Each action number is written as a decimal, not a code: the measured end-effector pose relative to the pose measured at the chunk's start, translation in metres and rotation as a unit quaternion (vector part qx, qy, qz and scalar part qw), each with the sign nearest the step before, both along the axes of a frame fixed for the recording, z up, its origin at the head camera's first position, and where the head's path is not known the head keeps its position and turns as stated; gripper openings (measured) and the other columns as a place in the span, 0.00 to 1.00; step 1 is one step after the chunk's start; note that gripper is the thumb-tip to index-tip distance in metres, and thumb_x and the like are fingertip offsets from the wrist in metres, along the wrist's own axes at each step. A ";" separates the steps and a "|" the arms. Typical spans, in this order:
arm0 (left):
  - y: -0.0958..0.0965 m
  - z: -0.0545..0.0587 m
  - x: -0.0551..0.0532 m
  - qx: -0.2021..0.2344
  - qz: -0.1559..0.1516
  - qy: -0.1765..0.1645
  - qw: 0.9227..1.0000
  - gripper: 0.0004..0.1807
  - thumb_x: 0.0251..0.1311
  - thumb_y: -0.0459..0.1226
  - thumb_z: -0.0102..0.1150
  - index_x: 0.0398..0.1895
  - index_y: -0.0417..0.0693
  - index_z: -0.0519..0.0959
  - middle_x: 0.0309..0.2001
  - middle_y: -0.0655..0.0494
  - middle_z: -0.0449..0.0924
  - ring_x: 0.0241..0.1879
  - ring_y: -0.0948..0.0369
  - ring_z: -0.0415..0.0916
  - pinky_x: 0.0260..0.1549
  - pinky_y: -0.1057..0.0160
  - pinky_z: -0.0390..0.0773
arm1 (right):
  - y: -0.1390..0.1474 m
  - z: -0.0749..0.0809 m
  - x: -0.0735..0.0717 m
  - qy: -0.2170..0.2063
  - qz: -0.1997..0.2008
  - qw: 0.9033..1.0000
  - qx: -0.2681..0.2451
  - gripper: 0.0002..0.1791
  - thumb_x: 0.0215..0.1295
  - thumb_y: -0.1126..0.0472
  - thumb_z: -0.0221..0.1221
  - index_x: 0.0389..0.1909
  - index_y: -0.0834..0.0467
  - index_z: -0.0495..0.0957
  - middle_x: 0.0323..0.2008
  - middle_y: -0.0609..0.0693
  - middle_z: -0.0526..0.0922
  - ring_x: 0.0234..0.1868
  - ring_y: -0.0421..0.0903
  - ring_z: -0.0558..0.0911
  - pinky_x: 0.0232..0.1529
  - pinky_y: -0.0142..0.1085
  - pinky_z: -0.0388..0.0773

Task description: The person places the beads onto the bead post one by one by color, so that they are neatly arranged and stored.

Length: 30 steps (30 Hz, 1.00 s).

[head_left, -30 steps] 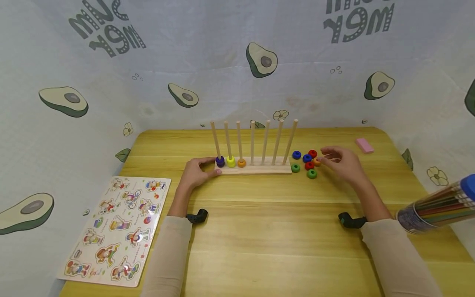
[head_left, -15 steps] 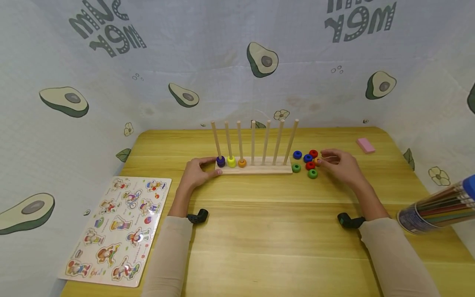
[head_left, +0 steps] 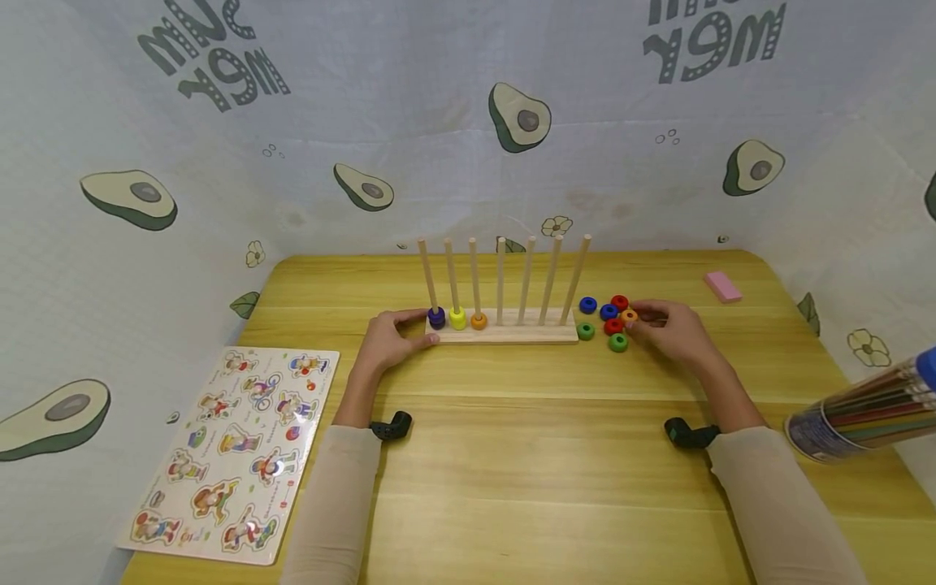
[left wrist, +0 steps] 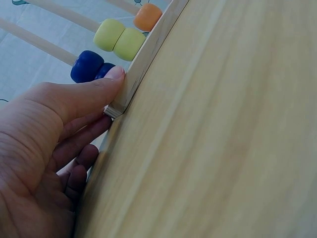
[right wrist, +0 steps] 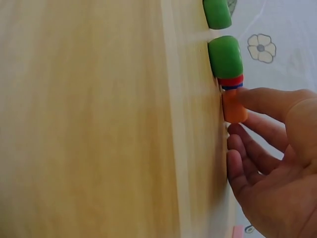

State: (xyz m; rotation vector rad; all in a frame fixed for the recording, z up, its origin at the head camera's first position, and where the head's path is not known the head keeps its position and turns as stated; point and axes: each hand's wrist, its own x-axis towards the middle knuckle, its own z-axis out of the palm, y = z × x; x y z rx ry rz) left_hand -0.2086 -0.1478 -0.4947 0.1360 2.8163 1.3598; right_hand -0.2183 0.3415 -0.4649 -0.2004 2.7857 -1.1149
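Note:
A wooden peg rack (head_left: 512, 336) with several upright pegs stands toward the back of the table. Its three leftmost pegs carry dark purple-blue beads (left wrist: 88, 66), yellow beads (left wrist: 110, 35) and one orange bead (head_left: 478, 322); the other pegs are bare. My left hand (head_left: 387, 337) grips the rack's left end, thumb on the front edge beside the dark beads. To the right of the rack, my right hand (head_left: 676, 331) pinches a loose orange bead (right wrist: 234, 106) between thumb and forefinger, low at the tabletop. Its other fingers curl loosely behind.
Loose blue (head_left: 588, 305), red (head_left: 613, 327) and green beads (head_left: 618, 343) cluster between rack and right hand. A pink block (head_left: 722, 287) lies at the back right, a tub of coloured sticks (head_left: 841, 426) at the right. A picture puzzle board (head_left: 234, 455) lies at the left.
My right thumb and fingers have come down and closed around the loose orange bead. The left hand keeps its hold on the rack, which stays in place.

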 end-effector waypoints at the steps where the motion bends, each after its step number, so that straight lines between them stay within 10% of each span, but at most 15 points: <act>1: 0.000 0.000 0.000 0.000 0.001 0.001 1.000 0.31 0.55 0.54 0.77 0.63 0.65 0.83 0.66 0.54 0.81 0.71 0.49 0.71 0.71 0.45 0.69 | 0.000 0.001 0.000 -0.001 0.001 1.000 0.001 0.31 0.77 0.51 0.57 0.71 0.68 0.70 0.62 0.71 0.76 0.61 0.66 0.77 0.63 0.60 0.74; 18: 0.001 0.001 0.000 0.006 0.003 -0.004 1.000 0.31 0.55 0.54 0.77 0.63 0.65 0.83 0.66 0.54 0.81 0.71 0.50 0.71 0.71 0.45 0.69 | 0.005 0.007 0.002 0.046 -0.015 0.999 0.005 0.28 0.77 0.50 0.58 0.67 0.66 0.73 0.59 0.69 0.79 0.58 0.65 0.79 0.57 0.52 0.78; 24: 0.000 0.001 0.000 0.004 0.001 -0.002 1.000 0.30 0.55 0.53 0.77 0.63 0.64 0.83 0.65 0.54 0.81 0.71 0.51 0.71 0.72 0.46 0.69 | -0.001 0.034 0.005 0.086 -0.030 0.996 -0.002 0.30 0.77 0.47 0.57 0.68 0.64 0.73 0.60 0.67 0.80 0.57 0.63 0.79 0.42 0.17 0.71; 30: 0.000 0.001 0.001 0.005 0.002 -0.005 1.000 0.30 0.55 0.53 0.77 0.63 0.64 0.83 0.65 0.55 0.81 0.71 0.51 0.71 0.72 0.46 0.69 | -0.020 0.074 0.013 0.128 -0.035 0.991 -0.024 0.31 0.75 0.43 0.59 0.68 0.61 0.74 0.59 0.63 0.81 0.53 0.51 0.80 0.43 0.14 0.68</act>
